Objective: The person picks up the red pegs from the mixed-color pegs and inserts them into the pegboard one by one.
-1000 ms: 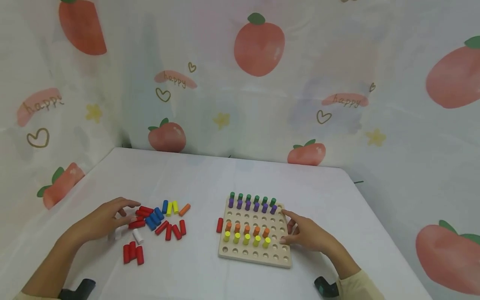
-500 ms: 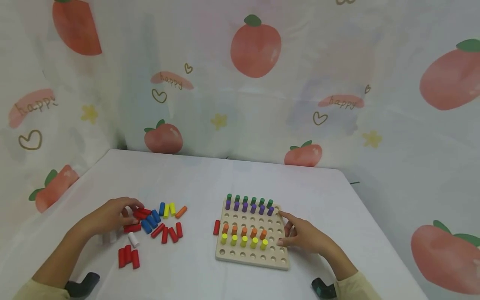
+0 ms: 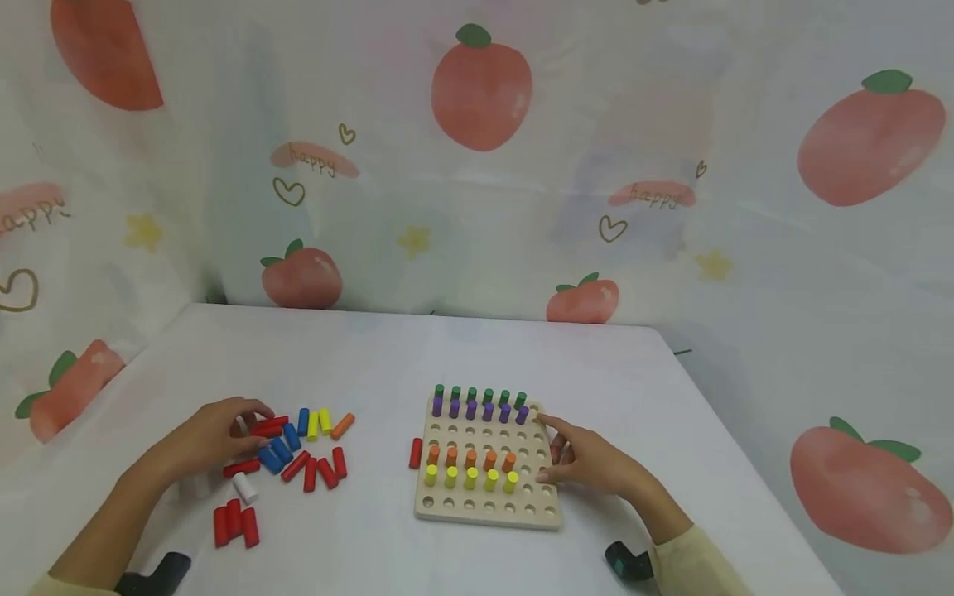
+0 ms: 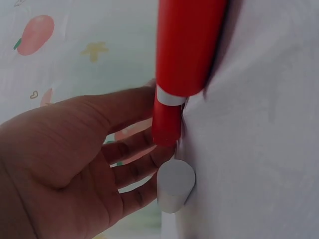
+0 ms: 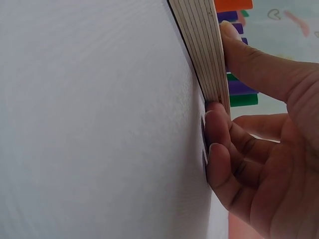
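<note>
Shifted inward, the left hand (image 3: 207, 434) now curves at red pegs (image 3: 276, 421) left of the pegboard (image 3: 488, 518), whose right edge the right hand (image 3: 596, 463) grips; whether the left pinches one, we cannot tell.

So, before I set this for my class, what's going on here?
A person's right hand holds the edge of a flat, pale wooden pegboard; their left hand is at the loose red cylindrical pegs, though whether it grips one is unclear. Rows of cylindrical green pegs, purple pegs, orange pegs and yellow pegs stand in the board, and other holes are unfilled. Blue cylindrical pegs lie loose nearby too.
</note>
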The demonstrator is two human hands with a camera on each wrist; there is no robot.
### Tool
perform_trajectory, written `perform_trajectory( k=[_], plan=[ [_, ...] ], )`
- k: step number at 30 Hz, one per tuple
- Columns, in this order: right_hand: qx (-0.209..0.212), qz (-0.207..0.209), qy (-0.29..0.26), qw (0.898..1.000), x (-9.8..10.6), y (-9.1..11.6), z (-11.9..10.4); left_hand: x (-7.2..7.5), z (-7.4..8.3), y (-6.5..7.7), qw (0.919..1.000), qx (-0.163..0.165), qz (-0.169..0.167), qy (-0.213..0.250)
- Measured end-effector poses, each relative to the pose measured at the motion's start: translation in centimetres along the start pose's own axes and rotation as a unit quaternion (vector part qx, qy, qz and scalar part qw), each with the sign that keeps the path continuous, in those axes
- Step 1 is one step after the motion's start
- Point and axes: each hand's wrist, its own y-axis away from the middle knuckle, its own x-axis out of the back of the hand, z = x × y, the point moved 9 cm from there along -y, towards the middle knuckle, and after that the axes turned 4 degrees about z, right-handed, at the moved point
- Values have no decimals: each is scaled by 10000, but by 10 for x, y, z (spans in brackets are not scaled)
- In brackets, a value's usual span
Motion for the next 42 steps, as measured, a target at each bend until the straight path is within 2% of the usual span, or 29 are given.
perform_trajectory(
  k=[4,7,13,20,25,29,37,42],
  plan=[
    [75,-81,91,9999,-1,-2,-2,5,-1,3,9998,-66,174,-22],
    [115,-128,176,9997,0,-1,-1,3,0,2,9998,-103,155,-11],
    [204,-252,-172,9993,-1,4,1,4,-3,6,9995,61,261,-164],
    [117,-183,-275,9994,-2,4,3,19,-4,12,9969,91,754,-214],
    [77,-168,-247,9995,-1,5,4,31,5,18,9891,-297,1418,-265],
    [92,-129,-165,9997,1,5,3,35,12,22,9833,-540,1722,-244],
    [33,-69,-153,9999,2,5,4,35,11,21,9847,-238,1720,167],
    [29,-97,-212,9997,0,4,4,35,11,21,9843,-351,1719,179]
  ],
)
